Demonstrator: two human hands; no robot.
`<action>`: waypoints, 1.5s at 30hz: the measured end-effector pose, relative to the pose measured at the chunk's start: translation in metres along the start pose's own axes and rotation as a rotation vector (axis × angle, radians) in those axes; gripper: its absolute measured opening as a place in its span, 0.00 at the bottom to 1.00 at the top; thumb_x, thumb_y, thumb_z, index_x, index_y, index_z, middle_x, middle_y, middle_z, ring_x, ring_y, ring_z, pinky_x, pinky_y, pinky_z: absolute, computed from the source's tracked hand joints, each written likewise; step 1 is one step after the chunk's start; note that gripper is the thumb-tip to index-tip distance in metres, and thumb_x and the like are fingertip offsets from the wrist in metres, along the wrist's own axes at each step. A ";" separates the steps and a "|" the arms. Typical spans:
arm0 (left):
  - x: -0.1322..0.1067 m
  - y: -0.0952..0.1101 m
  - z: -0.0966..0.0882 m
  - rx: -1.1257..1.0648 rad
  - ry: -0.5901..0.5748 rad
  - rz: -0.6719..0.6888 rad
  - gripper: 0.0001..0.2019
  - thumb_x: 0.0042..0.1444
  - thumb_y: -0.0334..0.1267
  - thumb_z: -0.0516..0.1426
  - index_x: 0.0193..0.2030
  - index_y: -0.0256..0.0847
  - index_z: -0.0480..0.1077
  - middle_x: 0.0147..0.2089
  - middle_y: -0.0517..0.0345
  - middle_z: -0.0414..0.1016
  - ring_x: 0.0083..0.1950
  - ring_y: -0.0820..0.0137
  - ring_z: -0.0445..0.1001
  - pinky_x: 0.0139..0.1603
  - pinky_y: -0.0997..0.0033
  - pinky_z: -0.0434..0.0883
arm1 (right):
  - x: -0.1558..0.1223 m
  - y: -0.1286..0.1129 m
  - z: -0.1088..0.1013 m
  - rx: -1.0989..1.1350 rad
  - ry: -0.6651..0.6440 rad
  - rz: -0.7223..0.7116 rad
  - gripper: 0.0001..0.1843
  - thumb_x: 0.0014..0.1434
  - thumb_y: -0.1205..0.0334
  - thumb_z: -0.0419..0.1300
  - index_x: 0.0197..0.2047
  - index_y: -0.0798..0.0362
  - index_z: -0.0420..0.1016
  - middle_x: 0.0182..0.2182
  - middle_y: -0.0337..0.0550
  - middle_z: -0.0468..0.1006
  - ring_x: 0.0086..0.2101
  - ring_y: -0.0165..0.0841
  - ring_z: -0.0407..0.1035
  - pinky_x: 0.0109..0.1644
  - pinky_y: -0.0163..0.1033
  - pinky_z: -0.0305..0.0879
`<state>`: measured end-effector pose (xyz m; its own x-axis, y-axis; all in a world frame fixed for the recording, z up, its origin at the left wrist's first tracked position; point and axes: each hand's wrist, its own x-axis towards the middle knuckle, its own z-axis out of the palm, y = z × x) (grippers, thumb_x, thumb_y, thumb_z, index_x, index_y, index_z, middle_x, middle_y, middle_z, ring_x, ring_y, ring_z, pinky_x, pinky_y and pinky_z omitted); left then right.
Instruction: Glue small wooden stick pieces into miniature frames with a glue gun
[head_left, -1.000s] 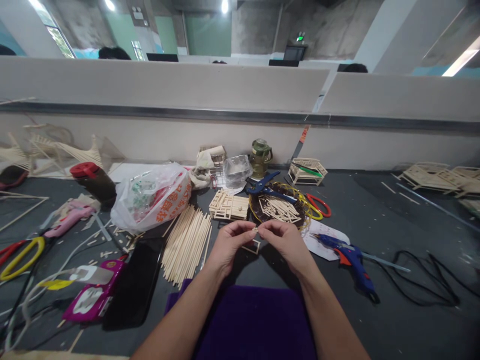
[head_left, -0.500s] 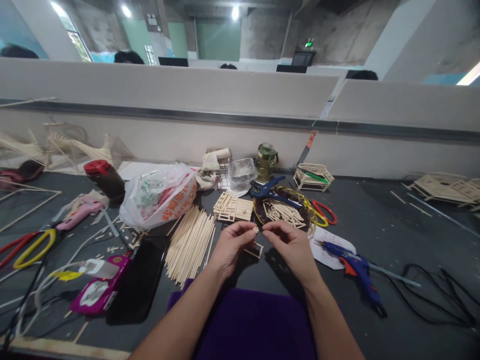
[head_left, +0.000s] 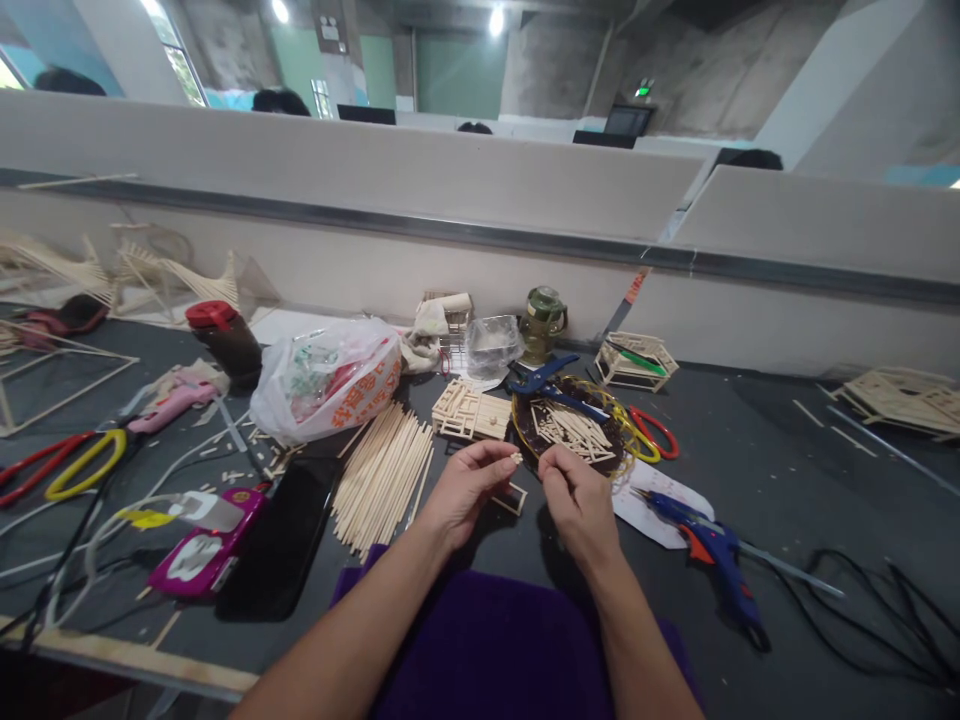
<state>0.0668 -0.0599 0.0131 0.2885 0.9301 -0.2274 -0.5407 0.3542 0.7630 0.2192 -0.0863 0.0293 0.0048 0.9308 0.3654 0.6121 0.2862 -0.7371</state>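
My left hand (head_left: 463, 492) pinches a tiny pale wooden piece (head_left: 514, 459) between thumb and forefinger above the dark table. My right hand (head_left: 577, 508) hovers just to its right with fingers curled; whether it touches the piece I cannot tell. Under the hands lies a small square stick frame (head_left: 510, 496). A pile of long wooden sticks (head_left: 382, 475) lies to the left. Behind the hands is a dark round tray (head_left: 527, 431) of short stick pieces.
A blue glue gun (head_left: 712, 553) and black cable (head_left: 877, 610) lie at right. Blue pliers (head_left: 541, 378), a white plastic bag (head_left: 330, 380), a black phone (head_left: 281, 545), a pink package (head_left: 201, 550) and yellow-red scissors (head_left: 67, 465) lie around. A grey partition wall (head_left: 450, 215) runs behind.
My right hand has drawn slightly away from the left hand's fingertips and dropped a little. The view has shifted to the left.
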 end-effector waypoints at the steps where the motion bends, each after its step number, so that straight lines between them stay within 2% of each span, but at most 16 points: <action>1: 0.000 0.000 0.000 -0.002 -0.001 -0.003 0.15 0.39 0.37 0.70 0.35 0.37 0.77 0.30 0.59 0.74 0.27 0.78 0.70 0.31 0.77 0.70 | -0.001 0.001 -0.001 -0.017 -0.006 0.005 0.12 0.62 0.64 0.47 0.26 0.50 0.62 0.22 0.35 0.65 0.26 0.30 0.61 0.32 0.36 0.54; 4: -0.001 0.001 0.000 -0.009 0.001 -0.020 0.16 0.38 0.38 0.71 0.35 0.37 0.77 0.30 0.59 0.75 0.27 0.77 0.71 0.32 0.75 0.71 | -0.002 0.003 0.000 -0.010 -0.006 0.020 0.16 0.65 0.61 0.45 0.24 0.50 0.59 0.20 0.34 0.61 0.24 0.30 0.57 0.30 0.36 0.52; 7: -0.001 0.001 0.000 -0.009 0.007 -0.022 0.16 0.38 0.38 0.71 0.35 0.37 0.77 0.31 0.58 0.76 0.27 0.77 0.72 0.34 0.74 0.72 | -0.001 0.003 0.003 0.062 0.043 -0.001 0.17 0.64 0.57 0.50 0.24 0.50 0.63 0.21 0.35 0.63 0.24 0.29 0.58 0.30 0.35 0.54; 9: -0.001 0.000 -0.001 -0.014 0.004 -0.010 0.15 0.39 0.37 0.70 0.35 0.37 0.77 0.31 0.58 0.76 0.28 0.77 0.73 0.34 0.75 0.72 | 0.000 0.001 0.004 0.120 0.103 -0.040 0.11 0.63 0.57 0.53 0.30 0.51 0.69 0.26 0.38 0.69 0.28 0.31 0.63 0.33 0.35 0.58; 11: 0.000 0.000 -0.002 -0.025 -0.003 -0.001 0.14 0.40 0.37 0.70 0.35 0.37 0.77 0.32 0.59 0.75 0.29 0.77 0.73 0.34 0.75 0.72 | 0.001 -0.001 0.005 0.157 0.156 -0.089 0.06 0.62 0.60 0.55 0.39 0.50 0.72 0.35 0.42 0.74 0.35 0.33 0.68 0.38 0.36 0.62; 14: 0.000 0.000 -0.003 -0.048 -0.016 -0.012 0.14 0.42 0.36 0.69 0.37 0.37 0.77 0.32 0.59 0.75 0.28 0.78 0.71 0.33 0.76 0.72 | 0.003 -0.002 0.005 0.163 0.162 -0.139 0.08 0.61 0.64 0.56 0.43 0.49 0.74 0.41 0.44 0.75 0.41 0.35 0.69 0.41 0.38 0.64; 21: -0.001 0.000 -0.003 -0.076 -0.052 -0.046 0.14 0.44 0.36 0.68 0.39 0.37 0.76 0.31 0.59 0.75 0.27 0.78 0.72 0.34 0.76 0.72 | 0.003 -0.001 0.007 0.151 0.085 -0.161 0.09 0.61 0.64 0.57 0.41 0.47 0.78 0.36 0.43 0.76 0.38 0.34 0.70 0.38 0.38 0.65; 34: -0.002 0.002 -0.002 -0.096 -0.035 -0.055 0.14 0.42 0.39 0.69 0.36 0.37 0.76 0.30 0.60 0.74 0.26 0.79 0.70 0.32 0.76 0.70 | 0.002 -0.001 0.006 0.149 0.084 -0.163 0.09 0.60 0.64 0.58 0.43 0.46 0.76 0.39 0.43 0.75 0.40 0.35 0.70 0.37 0.38 0.65; 40: -0.002 0.001 -0.004 -0.149 -0.109 -0.126 0.14 0.44 0.38 0.68 0.37 0.35 0.76 0.29 0.59 0.74 0.26 0.79 0.69 0.31 0.77 0.70 | 0.002 -0.001 0.007 0.154 0.043 -0.185 0.10 0.60 0.64 0.59 0.45 0.45 0.76 0.39 0.42 0.75 0.39 0.34 0.69 0.38 0.38 0.64; 45: -0.002 0.000 -0.004 -0.130 -0.141 -0.115 0.14 0.43 0.37 0.69 0.37 0.35 0.76 0.30 0.58 0.74 0.26 0.79 0.69 0.32 0.76 0.70 | 0.002 0.000 0.007 0.174 0.081 -0.185 0.07 0.60 0.64 0.60 0.42 0.46 0.76 0.36 0.41 0.76 0.38 0.34 0.70 0.39 0.39 0.65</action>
<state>0.0627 -0.0614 0.0113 0.4572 0.8632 -0.2144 -0.5923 0.4753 0.6506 0.2131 -0.0828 0.0263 -0.0272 0.8396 0.5426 0.4635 0.4915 -0.7373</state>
